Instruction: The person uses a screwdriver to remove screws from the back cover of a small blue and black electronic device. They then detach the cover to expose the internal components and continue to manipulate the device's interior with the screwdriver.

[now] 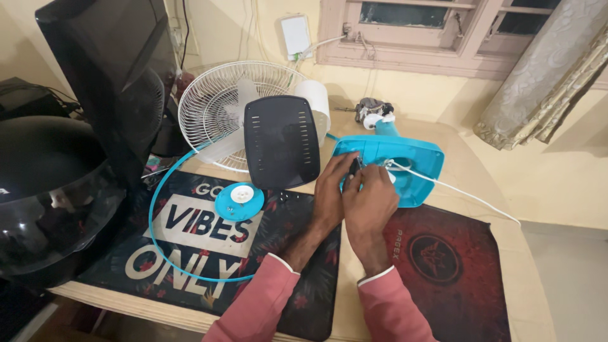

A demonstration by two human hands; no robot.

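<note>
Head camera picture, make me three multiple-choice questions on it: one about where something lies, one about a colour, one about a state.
1. Where does the small round blue cap lie?
A. on the dark printed mat
B. on the red mat
C. inside the fan base

2. What colour is the fan base under the hands?
A. red
B. white
C. blue

3. How is the white fan grille standing?
A. flat on the table
B. propped upright
C. held in one hand

Answers: 1 A, it rests on the dark printed mat. 2 C, both the left hand and right hand touch a blue shell. 3 B, it leans upright by the wall.
</note>
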